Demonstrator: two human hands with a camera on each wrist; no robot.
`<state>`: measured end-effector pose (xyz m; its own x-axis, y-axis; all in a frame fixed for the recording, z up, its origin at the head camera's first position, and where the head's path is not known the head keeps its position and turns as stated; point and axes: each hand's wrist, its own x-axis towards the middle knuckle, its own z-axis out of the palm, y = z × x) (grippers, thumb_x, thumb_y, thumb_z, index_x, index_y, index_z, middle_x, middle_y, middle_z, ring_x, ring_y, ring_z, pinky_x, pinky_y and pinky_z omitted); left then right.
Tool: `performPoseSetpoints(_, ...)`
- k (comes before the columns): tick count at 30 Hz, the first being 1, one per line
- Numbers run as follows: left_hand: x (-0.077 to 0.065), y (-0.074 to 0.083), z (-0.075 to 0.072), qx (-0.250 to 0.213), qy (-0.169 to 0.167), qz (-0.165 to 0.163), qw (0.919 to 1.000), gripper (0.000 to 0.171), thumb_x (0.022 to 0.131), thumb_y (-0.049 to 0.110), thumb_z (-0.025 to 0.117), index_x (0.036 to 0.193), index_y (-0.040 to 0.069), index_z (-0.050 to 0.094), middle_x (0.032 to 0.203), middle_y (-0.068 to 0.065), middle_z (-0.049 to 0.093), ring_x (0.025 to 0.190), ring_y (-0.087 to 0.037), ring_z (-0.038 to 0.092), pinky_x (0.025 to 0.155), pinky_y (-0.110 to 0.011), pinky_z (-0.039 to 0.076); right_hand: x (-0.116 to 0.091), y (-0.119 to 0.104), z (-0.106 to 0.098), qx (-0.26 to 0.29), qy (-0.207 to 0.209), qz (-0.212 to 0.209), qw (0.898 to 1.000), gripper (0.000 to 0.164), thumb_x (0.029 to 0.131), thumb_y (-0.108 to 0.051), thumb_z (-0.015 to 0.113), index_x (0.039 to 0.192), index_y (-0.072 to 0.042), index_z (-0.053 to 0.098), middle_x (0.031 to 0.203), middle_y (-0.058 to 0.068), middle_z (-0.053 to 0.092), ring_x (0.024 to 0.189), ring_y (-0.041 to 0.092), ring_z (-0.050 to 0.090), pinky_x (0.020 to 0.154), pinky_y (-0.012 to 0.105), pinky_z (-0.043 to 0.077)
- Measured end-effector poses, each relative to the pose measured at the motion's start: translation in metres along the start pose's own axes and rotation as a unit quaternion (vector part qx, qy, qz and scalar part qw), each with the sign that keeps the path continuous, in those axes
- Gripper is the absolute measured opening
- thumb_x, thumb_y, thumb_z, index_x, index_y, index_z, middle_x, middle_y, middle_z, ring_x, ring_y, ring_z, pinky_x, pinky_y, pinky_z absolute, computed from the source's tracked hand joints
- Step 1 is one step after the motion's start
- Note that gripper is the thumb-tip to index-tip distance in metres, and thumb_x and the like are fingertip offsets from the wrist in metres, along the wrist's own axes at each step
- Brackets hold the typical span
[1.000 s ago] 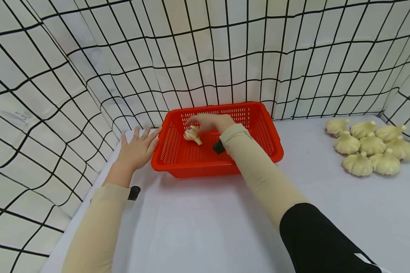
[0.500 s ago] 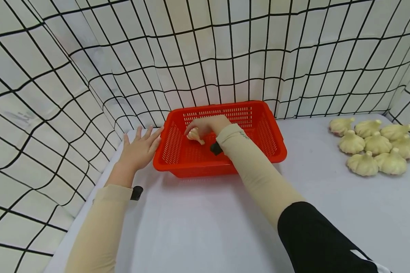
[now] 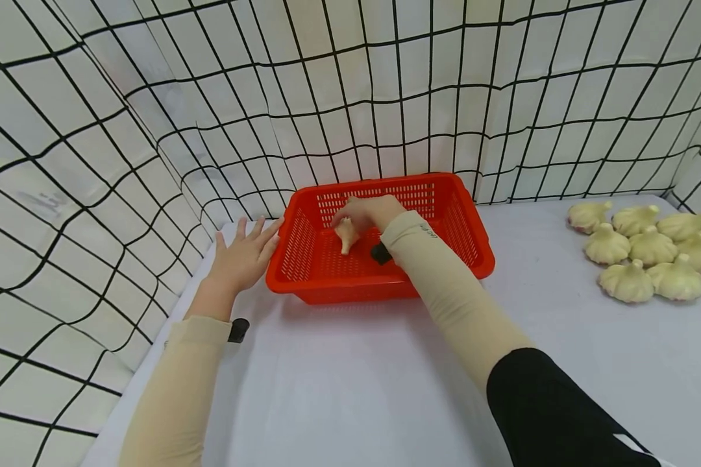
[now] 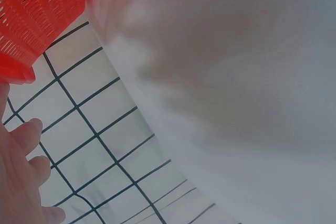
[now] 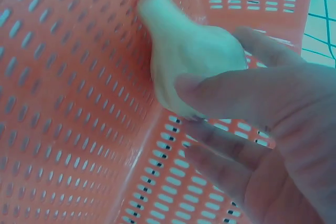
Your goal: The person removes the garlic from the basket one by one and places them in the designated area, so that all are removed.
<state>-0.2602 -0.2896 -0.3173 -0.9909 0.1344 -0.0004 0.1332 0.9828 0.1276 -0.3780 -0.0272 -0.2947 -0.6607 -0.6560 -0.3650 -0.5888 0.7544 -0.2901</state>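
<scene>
Inside the red plastic basket, my right hand holds a garlic bulb over the left part of the floor, its stem pointing toward the basket's front. Up close in the right wrist view, the thumb presses the pale garlic bulb while other fingers lie behind and below it. Whether the bulb touches the basket cannot be told. My left hand has its fingers spread, with the fingertips at the basket's left rim. In the left wrist view, the left hand shows beneath the corner of the basket.
Several garlic bulbs sit grouped on the white table at the right. Black netting over white walls stands behind the basket and along the left side, close to my left hand.
My right hand and the garlic bulb have shifted slightly right within the basket, and the stem has swung to point more toward the front. The left hand stays at the rim.
</scene>
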Motion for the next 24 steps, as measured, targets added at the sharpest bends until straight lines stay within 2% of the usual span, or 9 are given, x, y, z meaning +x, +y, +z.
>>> performPoseSetpoints(4, 0.000, 0.000, 0.002, 0.000, -0.001, 0.000, 1.0000, 0.063, 0.109, 0.055, 0.015, 0.166, 0.027, 0.016, 0.170, -0.017, 0.011, 0.154, -0.045, -0.010, 0.112, -0.074, -0.014, -0.001, 0.005, 0.002, 0.008, 0.003, -0.003, 1.000, 0.058, 0.098, 0.002, 0.063, 0.151, -0.018, 0.050, 0.154, 0.010, 0.042, 0.136, 0.026, 0.039, 0.112, 0.043, 0.038)
performPoseSetpoints(6, 0.000, -0.001, 0.003, 0.000, 0.001, -0.001, 1.0000, 0.064, 0.109, 0.056, 0.015, 0.166, 0.027, 0.016, 0.170, -0.017, 0.011, 0.154, -0.045, -0.010, 0.112, -0.074, -0.014, -0.002, 0.007, 0.002, 0.021, 0.002, -0.006, 1.000, 0.057, 0.096, 0.001, 0.067, 0.149, -0.013, 0.050, 0.145, 0.009, 0.049, 0.127, 0.024, 0.044, 0.108, 0.039, 0.041)
performPoseSetpoints(15, 0.000, 0.000, 0.004, -0.008, -0.001, 0.000, 1.0000, 0.064, 0.109, 0.056, 0.015, 0.166, 0.028, 0.015, 0.170, -0.017, 0.010, 0.154, -0.045, -0.010, 0.111, -0.074, -0.016, -0.008, 0.013, 0.004, 0.054, 0.011, 0.000, 0.998, 0.054, 0.092, 0.002, 0.071, 0.141, -0.011, 0.052, 0.129, 0.009, 0.053, 0.114, 0.024, 0.048, 0.099, 0.038, 0.046)
performPoseSetpoints(24, 0.000, -0.002, 0.003, 0.002, 0.003, -0.001, 1.0000, 0.064, 0.109, 0.055, 0.014, 0.166, 0.027, 0.015, 0.170, -0.018, 0.011, 0.154, -0.045, -0.010, 0.111, -0.075, -0.014, -0.012, 0.020, 0.003, 0.102, 0.039, -0.020, 0.994, 0.054, 0.091, 0.002, 0.073, 0.139, -0.010, 0.053, 0.130, 0.011, 0.054, 0.115, 0.026, 0.048, 0.101, 0.039, 0.046)
